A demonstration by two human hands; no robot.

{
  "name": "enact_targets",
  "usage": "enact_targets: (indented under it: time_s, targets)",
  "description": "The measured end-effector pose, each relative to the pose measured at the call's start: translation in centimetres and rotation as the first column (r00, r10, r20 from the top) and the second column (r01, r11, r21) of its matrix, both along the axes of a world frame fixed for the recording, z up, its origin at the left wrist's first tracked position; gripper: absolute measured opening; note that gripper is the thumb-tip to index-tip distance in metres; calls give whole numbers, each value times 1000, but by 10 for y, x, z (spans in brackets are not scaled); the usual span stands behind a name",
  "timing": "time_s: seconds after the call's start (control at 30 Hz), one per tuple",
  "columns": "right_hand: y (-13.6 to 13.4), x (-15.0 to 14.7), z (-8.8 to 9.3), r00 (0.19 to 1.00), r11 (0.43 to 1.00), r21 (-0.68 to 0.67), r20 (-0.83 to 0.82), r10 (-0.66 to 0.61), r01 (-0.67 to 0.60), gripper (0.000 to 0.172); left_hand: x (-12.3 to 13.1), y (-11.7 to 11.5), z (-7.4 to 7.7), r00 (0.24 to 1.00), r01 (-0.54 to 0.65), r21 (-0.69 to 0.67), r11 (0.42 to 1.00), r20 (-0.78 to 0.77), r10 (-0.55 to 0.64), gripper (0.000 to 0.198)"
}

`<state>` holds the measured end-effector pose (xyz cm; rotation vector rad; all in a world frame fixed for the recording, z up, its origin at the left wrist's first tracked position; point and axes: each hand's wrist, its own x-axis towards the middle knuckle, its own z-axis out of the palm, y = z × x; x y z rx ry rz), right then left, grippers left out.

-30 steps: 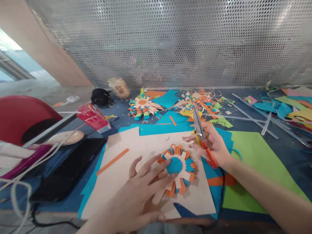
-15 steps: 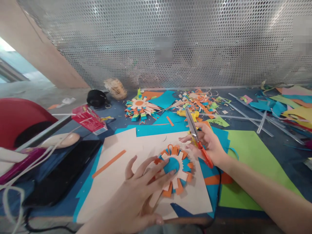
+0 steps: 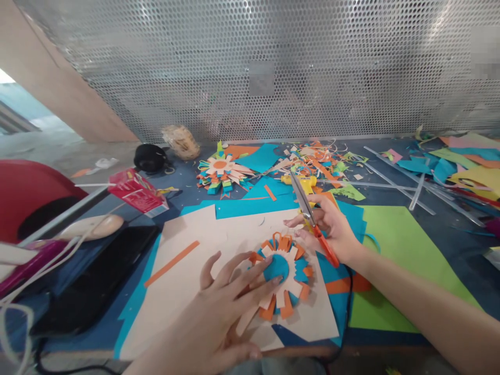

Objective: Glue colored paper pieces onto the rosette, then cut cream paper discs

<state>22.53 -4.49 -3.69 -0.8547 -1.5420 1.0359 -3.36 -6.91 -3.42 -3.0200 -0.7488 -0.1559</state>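
Note:
My left hand (image 3: pixel 222 307) lies spread over a layered paper flower (image 3: pixel 284 264), its fingertips on the blue centre. Pale, blue and orange paper tabs ring that centre, and small orange loops stand at its far edge. The flower rests on a pale paper sheet (image 3: pixel 187 307). In my right hand (image 3: pixel 334 229) is a pair of scissors (image 3: pixel 303 202) with orange handles, blades together and pointing away from me. The fingers of this hand hover just beyond the flower's far right edge. Behind the blades lies a yellow glue gun (image 3: pixel 308 182), partly hidden by them.
A finished-looking paper flower (image 3: pixel 220 165) and a heap of paper scraps (image 3: pixel 320 159) lie at the back. Clear glue sticks (image 3: pixel 394 182) and green paper (image 3: pixel 394 260) are on the right. A black phone (image 3: pixel 94 281), cables and a pink carton (image 3: pixel 136 191) stand left.
The view has shifted slightly. The scissors have tilted a little to the left in my right hand. My left hand stays on the paper flower.

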Motion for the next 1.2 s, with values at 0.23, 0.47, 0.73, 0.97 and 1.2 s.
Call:
enact_targets:
  time_s: [0.23,0.47,0.73,0.97,1.2]
  targets:
    - [0,1,7,993,995,-21,64,-98,99,47,3,0,1,1000,-5,16,1000,14,5,70]
    - [12,15,13,865,880,-7,190,-465,474,49,5,-6,-14,980,-156,59,986,136,147,72]
    - [18,19,1,597,842,34,690,-410,538,56,1,-9,-25,900,-396,117,911,246,360,75]
    - [14,15,6,599,865,1,721,-348,502,64,0,-8,-21,918,-368,88,926,195,346,74]
    - [7,10,19,599,852,-4,712,-366,524,71,6,-11,-34,866,-441,115,890,314,388,68]
